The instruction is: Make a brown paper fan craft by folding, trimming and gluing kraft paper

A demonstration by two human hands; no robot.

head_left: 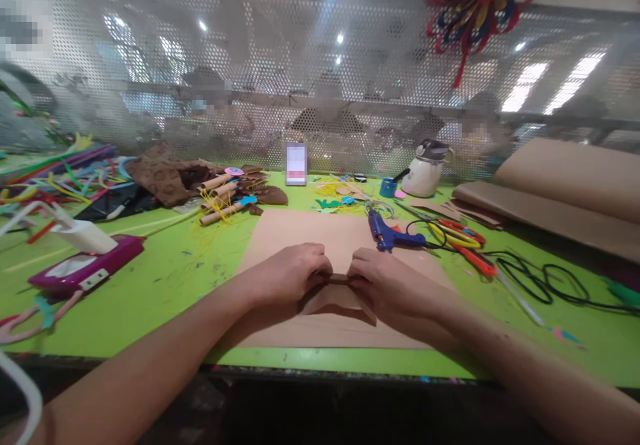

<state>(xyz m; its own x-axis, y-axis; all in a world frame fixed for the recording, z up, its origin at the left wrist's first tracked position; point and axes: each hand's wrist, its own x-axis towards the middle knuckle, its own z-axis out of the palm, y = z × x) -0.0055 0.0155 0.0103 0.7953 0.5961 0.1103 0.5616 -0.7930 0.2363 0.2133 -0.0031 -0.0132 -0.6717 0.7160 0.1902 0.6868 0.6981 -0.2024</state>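
A small piece of brown kraft paper (336, 298) is pinched at its far edge by both hands, and that edge looks rolled or folded over. My left hand (295, 273) grips the left end with its fingers closed. On the right end, my right hand (383, 278) is closed in the same way, a short gap from the left one. The near part of the piece bows up over a large flat kraft paper sheet (285, 231) lying on the green table. Just beyond my right hand lies a blue glue gun (387, 233).
Right of the sheet are orange-handled scissors (475, 258), a black cable (545, 285) and a large kraft paper roll (560, 205). A white kettle (425, 173), a propped phone (296, 165) and paper rolls with feathers (220, 198) stand behind. A purple power strip (87, 268) lies left.
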